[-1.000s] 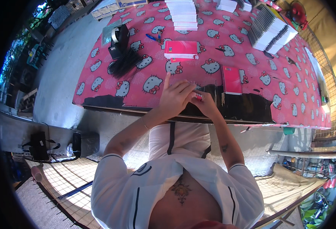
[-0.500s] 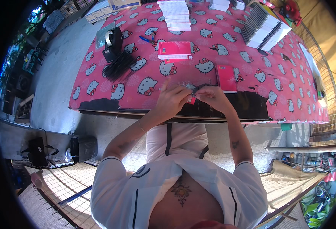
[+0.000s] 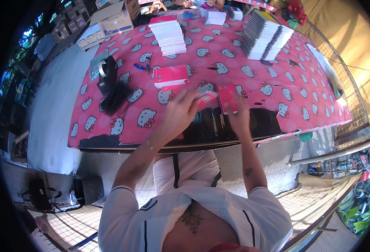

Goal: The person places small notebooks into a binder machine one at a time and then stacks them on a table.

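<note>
Notebook [image 3: 225, 97] beneath right fingers [image 3: 243, 103]

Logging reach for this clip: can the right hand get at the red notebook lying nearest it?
Most likely yes: the right hand is at the red notebook, its blurred fingers over the near right part, and nothing else appears on top.

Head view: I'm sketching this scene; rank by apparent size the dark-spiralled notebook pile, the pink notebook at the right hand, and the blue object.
Largest to smallest:
1. Dark-spiralled notebook pile
2. Pink notebook, partly covered by the right hand
3. Blue object
</note>
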`<move>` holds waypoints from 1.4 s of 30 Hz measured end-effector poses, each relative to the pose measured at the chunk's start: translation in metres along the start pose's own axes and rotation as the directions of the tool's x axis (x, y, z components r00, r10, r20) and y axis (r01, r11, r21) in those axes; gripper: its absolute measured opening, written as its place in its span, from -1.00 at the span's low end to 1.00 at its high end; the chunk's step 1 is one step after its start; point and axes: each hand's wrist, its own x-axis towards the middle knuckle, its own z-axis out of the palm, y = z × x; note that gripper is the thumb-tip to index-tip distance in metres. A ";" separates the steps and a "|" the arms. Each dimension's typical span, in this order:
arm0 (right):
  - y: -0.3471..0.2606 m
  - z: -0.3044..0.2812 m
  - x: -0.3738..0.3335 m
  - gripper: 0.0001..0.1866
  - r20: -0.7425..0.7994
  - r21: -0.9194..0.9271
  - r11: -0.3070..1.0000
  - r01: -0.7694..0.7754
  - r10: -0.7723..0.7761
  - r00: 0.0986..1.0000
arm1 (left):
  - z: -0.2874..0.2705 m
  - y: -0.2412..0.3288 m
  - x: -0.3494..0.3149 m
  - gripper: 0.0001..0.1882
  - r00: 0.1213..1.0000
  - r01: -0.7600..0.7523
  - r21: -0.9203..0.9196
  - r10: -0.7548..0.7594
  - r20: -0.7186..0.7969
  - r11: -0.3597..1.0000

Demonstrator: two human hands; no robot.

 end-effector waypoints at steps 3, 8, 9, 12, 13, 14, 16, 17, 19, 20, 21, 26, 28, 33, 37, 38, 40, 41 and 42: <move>0.065 -0.023 -0.003 -0.54 0.198 0.007 0.998 -0.062 0.060 0.978 | 0.041 -0.009 0.044 -0.81 0.933 -0.346 -0.056 0.337 -0.123 0.937; 0.096 -0.024 -0.017 -0.39 0.308 0.073 0.963 -0.261 0.227 0.924 | 0.123 -0.054 0.025 -0.77 0.892 -0.401 -0.134 0.419 0.169 0.906; 0.095 -0.021 -0.016 -0.36 0.296 0.096 0.959 -0.268 0.230 0.927 | 0.128 -0.062 0.018 -0.77 0.900 -0.351 -0.161 0.380 0.212 0.922; 0.093 -0.023 -0.018 -0.30 0.284 0.000 0.989 -0.146 0.140 0.948 | 0.132 -0.067 0.017 -0.75 0.892 -0.320 -0.187 0.362 0.271 0.929; 0.093 -0.024 -0.020 -0.29 0.287 -0.010 0.988 -0.154 0.150 0.946 | 0.132 -0.067 0.015 -0.74 0.889 -0.324 -0.185 0.365 0.276 0.928; 0.094 -0.024 -0.018 -0.29 0.291 -0.018 0.987 -0.160 0.158 0.944 | 0.133 -0.066 0.013 -0.73 0.886 -0.315 -0.192 0.360 0.291 0.930; 0.093 -0.024 -0.019 -0.28 0.296 -0.018 0.988 -0.156 0.154 0.943 | 0.131 -0.065 0.013 -0.72 0.882 -0.301 -0.195 0.350 0.315 0.934; 0.092 -0.024 -0.018 -0.29 0.297 -0.009 0.989 -0.145 0.142 0.944 | 0.129 -0.065 0.013 -0.71 0.884 -0.342 -0.182 0.381 0.270 0.922; 0.087 -0.028 -0.016 -0.32 0.297 0.067 0.983 -0.172 0.145 0.944 | 0.118 -0.066 0.015 -0.70 0.881 -0.418 -0.137 0.437 0.180 0.898; 0.083 -0.037 -0.017 -0.35 0.290 0.130 0.968 -0.215 0.170 0.942 | 0.107 -0.069 0.018 -0.70 0.906 -0.400 -0.056 0.403 0.128 0.915; 0.078 -0.041 -0.018 -0.38 0.287 0.192 0.947 -0.256 0.196 0.938 | 0.089 -0.077 0.022 -0.71 0.926 -0.374 0.025 0.371 0.073 0.927; 0.034 -0.015 0.005 -0.48 0.108 0.238 0.962 -0.138 0.115 0.987 | -0.003 -0.136 0.046 -0.62 0.973 0.005 0.458 0.102 -0.208 0.889; 0.015 0.031 0.022 -0.45 0.213 0.378 0.911 -0.168 0.092 0.973 | -0.003 -0.153 0.051 -0.49 0.953 0.185 0.469 -0.040 -0.301 0.864; 0.009 0.178 0.055 -0.25 0.382 0.305 0.906 -0.295 0.167 0.909 | -0.016 -0.239 0.037 -0.17 0.767 0.638 0.099 -0.618 -0.172 0.764; 0.031 0.197 0.071 -0.25 0.426 0.030 0.978 -0.205 0.173 0.888 | 0.000 -0.223 0.054 -0.39 0.722 0.692 0.080 -0.687 -0.075 0.718; 0.029 0.200 0.067 -0.26 0.418 0.071 0.973 -0.218 0.169 0.893 | -0.001 -0.217 0.054 -0.43 0.703 0.710 0.087 -0.709 -0.043 0.699; 0.026 0.202 0.064 -0.29 0.398 0.148 0.961 -0.236 0.160 0.903 | -0.002 -0.208 0.058 -0.49 0.665 0.743 0.095 -0.747 0.018 0.663; 0.024 0.200 0.058 -0.27 0.428 0.222 0.922 -0.318 0.201 0.881 | 0.002 -0.202 0.056 -0.52 0.674 0.734 0.116 -0.738 -0.014 0.669; 0.023 0.197 0.047 -0.25 0.460 0.289 0.870 -0.398 0.239 0.855 | 0.006 -0.195 0.052 -0.54 0.685 0.725 0.137 -0.727 -0.043 0.675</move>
